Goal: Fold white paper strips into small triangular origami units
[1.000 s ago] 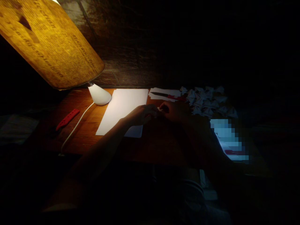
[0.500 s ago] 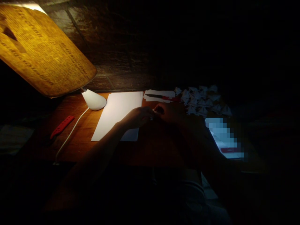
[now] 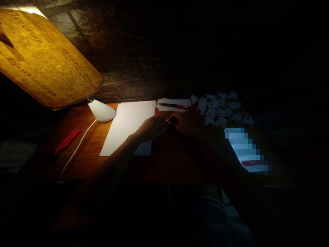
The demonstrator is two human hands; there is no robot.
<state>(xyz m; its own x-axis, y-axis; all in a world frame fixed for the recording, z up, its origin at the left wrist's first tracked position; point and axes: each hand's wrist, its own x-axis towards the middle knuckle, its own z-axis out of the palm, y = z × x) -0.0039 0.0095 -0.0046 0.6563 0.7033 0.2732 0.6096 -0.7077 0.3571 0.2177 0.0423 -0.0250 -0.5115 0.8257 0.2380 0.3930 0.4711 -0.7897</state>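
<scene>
Left hand (image 3: 154, 127): fingers curled nearly closed, tips pinching a small white piece (image 3: 168, 121).
Right hand (image 3: 183, 122): thumb and finger closed on that same piece.
Position: between my fingertips, rightward of my left, leftward of my right; both touch it, neither nearer.
Long axis: cannot tell; too dim, mostly covered.
Paper stack (image 3: 128, 120): partly behind my left hand.

A lamp (image 3: 102, 111) with a printed amber shade (image 3: 53, 60) glows at left, its white cord (image 3: 80, 142) curving past a slim red object (image 3: 68, 140).
</scene>
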